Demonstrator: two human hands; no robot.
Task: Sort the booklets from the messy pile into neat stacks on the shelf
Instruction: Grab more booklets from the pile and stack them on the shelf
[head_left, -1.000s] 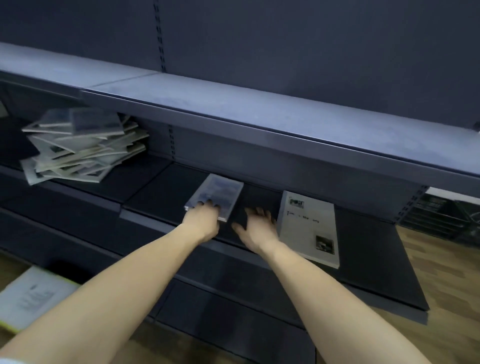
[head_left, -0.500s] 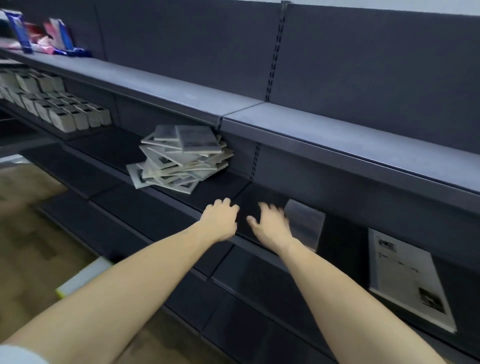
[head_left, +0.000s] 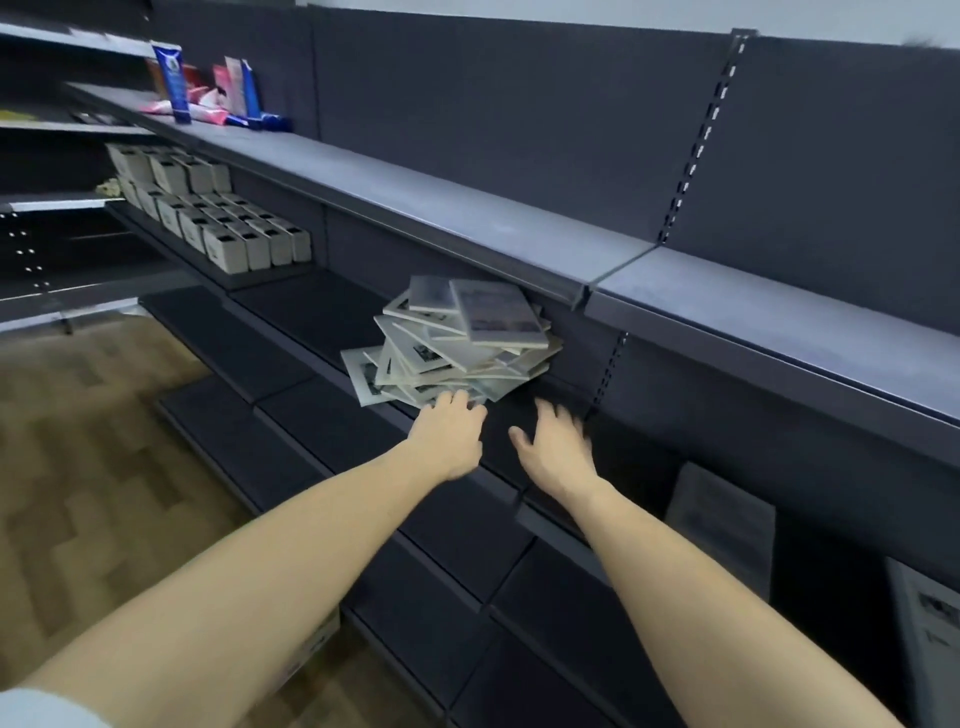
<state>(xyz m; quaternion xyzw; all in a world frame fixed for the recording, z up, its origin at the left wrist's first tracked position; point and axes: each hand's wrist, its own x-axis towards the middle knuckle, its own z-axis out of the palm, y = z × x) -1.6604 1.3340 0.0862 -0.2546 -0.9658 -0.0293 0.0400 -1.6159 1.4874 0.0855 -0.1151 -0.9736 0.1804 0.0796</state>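
The left hand (head_left: 449, 434) reaches the front of the messy booklet pile (head_left: 457, 345) on the dark shelf (head_left: 322, 317), fingers relaxed, gripping nothing. The right hand (head_left: 558, 452) hovers beside it, fingers spread and empty, near the shelf's front edge.

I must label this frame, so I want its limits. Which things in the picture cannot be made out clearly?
- Messy pile of booklets: head view, covers blurred, count unclear.
- Left hand: fingertips at the pile's lower edge; contact unclear.
- Right hand: motion-blurred fingers.
- Grey booklet: dim, print unreadable.
- White booklet: cut by the right edge.
- Small boxes: labels too small.
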